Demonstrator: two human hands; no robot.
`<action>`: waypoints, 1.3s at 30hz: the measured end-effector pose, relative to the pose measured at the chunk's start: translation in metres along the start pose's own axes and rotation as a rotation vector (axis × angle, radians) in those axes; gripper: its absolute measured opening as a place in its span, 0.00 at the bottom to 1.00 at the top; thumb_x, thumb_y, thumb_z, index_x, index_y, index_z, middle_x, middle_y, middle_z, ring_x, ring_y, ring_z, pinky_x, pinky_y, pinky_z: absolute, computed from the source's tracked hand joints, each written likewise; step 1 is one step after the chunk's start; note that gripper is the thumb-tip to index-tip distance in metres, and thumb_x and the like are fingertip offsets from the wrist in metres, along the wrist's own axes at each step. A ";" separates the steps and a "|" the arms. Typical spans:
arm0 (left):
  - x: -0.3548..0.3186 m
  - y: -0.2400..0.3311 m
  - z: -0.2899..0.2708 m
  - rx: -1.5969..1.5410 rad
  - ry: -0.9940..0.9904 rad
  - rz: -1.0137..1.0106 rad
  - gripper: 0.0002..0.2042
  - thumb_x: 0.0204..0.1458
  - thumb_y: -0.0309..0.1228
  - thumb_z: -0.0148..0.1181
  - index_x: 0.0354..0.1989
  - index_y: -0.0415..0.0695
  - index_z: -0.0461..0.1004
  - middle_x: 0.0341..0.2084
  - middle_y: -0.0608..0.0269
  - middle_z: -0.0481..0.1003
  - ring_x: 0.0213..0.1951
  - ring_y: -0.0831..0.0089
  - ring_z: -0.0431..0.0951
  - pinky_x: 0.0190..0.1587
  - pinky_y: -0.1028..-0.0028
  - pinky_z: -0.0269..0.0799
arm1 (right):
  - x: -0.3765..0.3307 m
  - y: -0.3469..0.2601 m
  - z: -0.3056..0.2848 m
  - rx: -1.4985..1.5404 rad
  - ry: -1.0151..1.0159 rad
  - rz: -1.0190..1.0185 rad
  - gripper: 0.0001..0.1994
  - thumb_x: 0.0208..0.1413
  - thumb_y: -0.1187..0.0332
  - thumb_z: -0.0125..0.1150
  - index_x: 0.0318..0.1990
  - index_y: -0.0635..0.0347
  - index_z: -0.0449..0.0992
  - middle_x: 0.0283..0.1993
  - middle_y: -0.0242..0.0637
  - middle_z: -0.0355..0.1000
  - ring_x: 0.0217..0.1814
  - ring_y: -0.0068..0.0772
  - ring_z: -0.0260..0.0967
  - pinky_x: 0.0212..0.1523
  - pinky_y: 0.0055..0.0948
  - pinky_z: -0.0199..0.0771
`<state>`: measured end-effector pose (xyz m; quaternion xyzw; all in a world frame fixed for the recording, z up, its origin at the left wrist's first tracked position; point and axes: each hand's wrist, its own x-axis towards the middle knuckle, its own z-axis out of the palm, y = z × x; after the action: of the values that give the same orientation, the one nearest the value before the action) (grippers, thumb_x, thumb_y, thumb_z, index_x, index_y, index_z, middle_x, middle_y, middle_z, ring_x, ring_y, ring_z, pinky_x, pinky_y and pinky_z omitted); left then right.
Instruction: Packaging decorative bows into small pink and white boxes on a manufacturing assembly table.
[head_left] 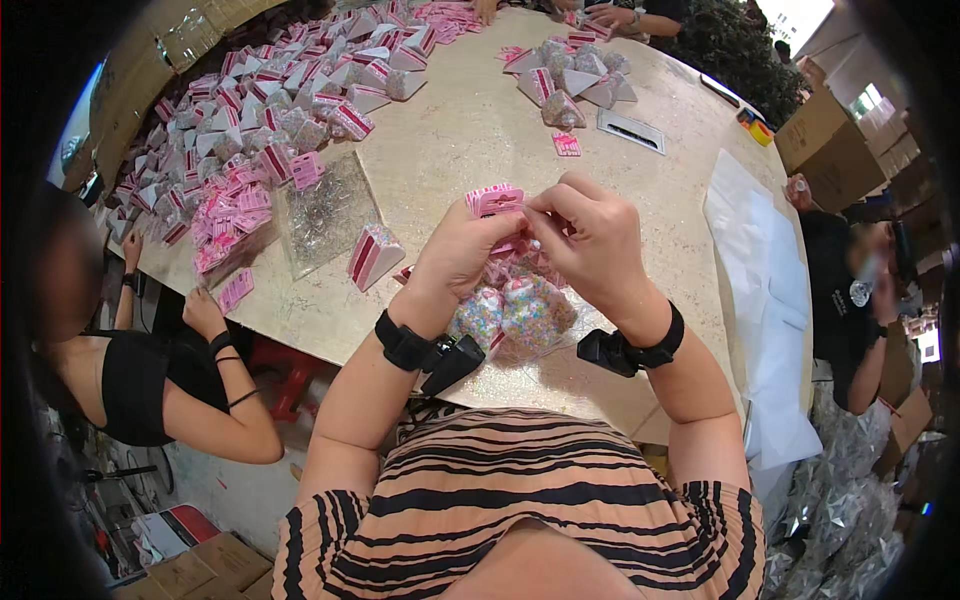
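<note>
Head view: left hand (450, 252) is clamping a pink card (497, 197); right hand (590, 235) is pinching fingertips together (536, 214) beside its right edge.

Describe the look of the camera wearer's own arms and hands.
Short, loose sleeves, tan with black stripes, leave the forearms uncovered. The left hand and right hand wear no gloves. Each wrist has a black strap bearing a dark, boxy module.

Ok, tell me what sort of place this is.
Probably a hand-assembly or packing workshop: a big heap of cake-slice-shaped pieces covers part of the table, other people are around it, and a large cardboard box is beyond its right side.
</note>
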<state>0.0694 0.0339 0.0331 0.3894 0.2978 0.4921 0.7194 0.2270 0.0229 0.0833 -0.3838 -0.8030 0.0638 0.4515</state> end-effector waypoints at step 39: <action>0.013 -0.008 0.011 0.904 -0.128 0.208 0.10 0.53 0.21 0.41 0.42 0.33 0.66 0.27 0.66 0.70 0.30 0.80 0.67 0.31 0.77 0.65 | 0.015 0.022 0.005 0.604 -0.225 0.390 0.07 0.51 0.72 0.58 0.31 0.69 0.73 0.22 0.36 0.71 0.24 0.17 0.66 0.24 0.21 0.66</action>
<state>0.0860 0.0420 0.0316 0.7212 0.3968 0.3574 0.4412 0.2312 0.0498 0.0807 -0.3696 -0.7044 0.4243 0.4326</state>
